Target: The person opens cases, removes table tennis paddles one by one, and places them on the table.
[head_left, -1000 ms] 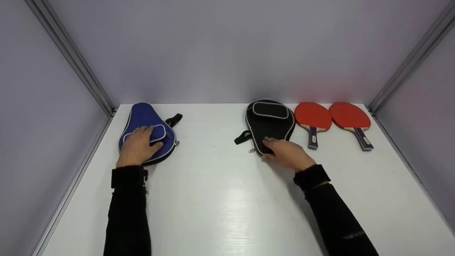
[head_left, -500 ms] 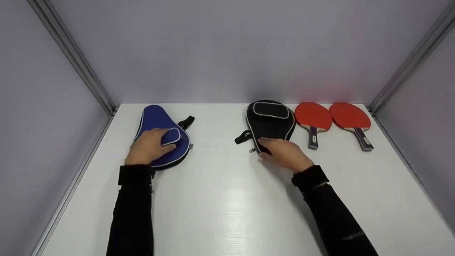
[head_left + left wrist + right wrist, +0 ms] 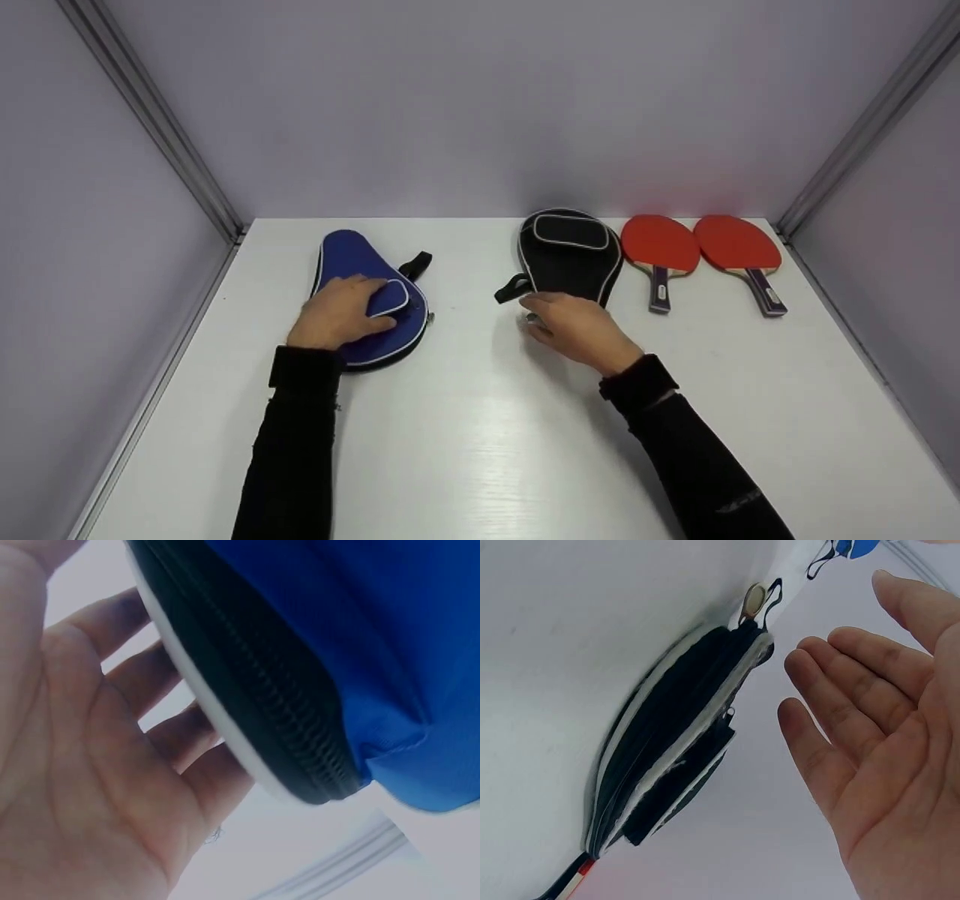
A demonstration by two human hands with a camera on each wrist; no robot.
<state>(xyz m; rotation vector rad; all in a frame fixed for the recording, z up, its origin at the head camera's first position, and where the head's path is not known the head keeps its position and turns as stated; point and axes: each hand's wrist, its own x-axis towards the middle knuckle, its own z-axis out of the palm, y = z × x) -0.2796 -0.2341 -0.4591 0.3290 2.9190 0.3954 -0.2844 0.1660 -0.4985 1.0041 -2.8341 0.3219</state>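
A blue table tennis bat case (image 3: 358, 259), white-piped with a small pocket, lies on the left of the table. My left hand (image 3: 337, 311) rests on it, over the pocket, fingers extended. In the left wrist view the fingers of the left hand (image 3: 112, 727) reach past the white edge beside the zip; their tips are hidden. A black bat case (image 3: 574, 266) lies right of centre, narrow end toward me. Over that narrow end is my right hand (image 3: 577, 330), near its metal zip pull (image 3: 755, 600). In the right wrist view this hand's fingers are loosely extended and hold nothing.
Two red table tennis bats, one (image 3: 660, 244) beside the black case and another (image 3: 739, 244) near the right wall, lie handles toward me. A black strap (image 3: 416, 265) sticks out from the blue case. Pale panels (image 3: 480, 105) enclose the white table (image 3: 480, 450).
My left hand has slid the blue case to the right and slightly toward me. My right hand has shifted left across the black case's narrow end; that case has stayed put.
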